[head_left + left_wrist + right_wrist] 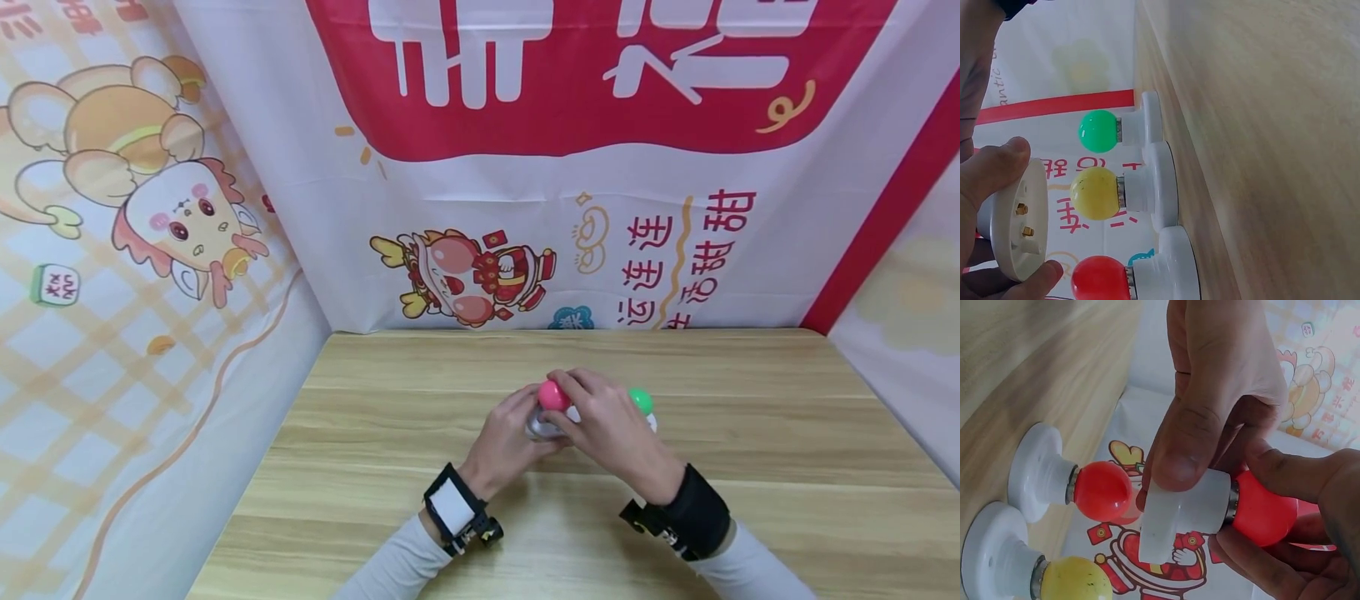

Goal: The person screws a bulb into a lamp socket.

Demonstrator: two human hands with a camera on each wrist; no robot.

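Observation:
Above the wooden table, my left hand grips a round white lamp holder by its sides. Two brass screws show in the hollow underside of the lamp holder in the left wrist view. The fingers and thumb of my right hand are curled round a red bulb, whose metal collar sits at the mouth of that holder. How far the bulb's thread goes in is hidden.
Beyond the hands, a green bulb, a yellow bulb and another red bulb stand in white holders in a row on the table. A printed cloth hangs behind the table's back edge.

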